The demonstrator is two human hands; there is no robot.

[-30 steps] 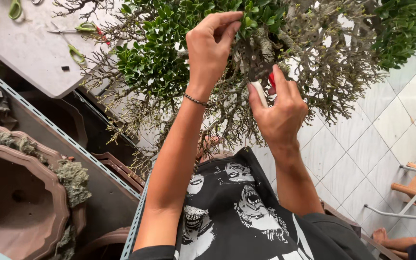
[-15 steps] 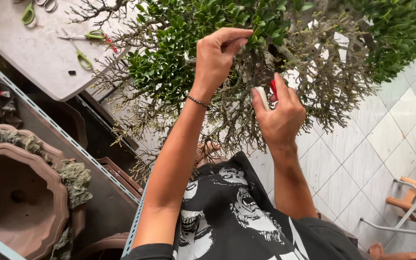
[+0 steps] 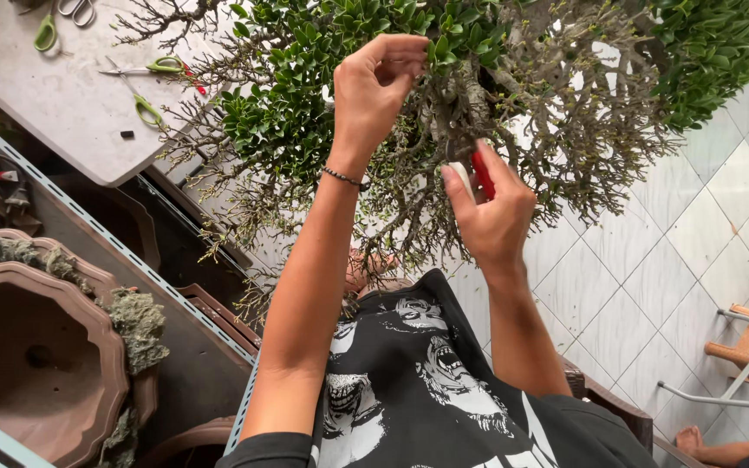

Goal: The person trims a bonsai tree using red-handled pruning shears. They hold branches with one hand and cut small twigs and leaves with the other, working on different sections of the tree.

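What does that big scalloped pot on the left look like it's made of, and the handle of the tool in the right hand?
The scalloped pot looks like unglazed brown clay: matte, earthy surface with a drain hole. The tool handle in the right hand seems red plastic or rubber coating, smooth and bright; the hand hides most of it, so that is uncertain.

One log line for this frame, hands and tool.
left hand: pinching leafy twig of small tree | right hand: gripping red-handled cutter at a branch | table: green-handled scissors

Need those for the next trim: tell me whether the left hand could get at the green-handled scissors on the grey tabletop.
Probably yes: the left hand pinches foliage, holding no tool, and the green-handled scissors lie uncovered on the grey tabletop.
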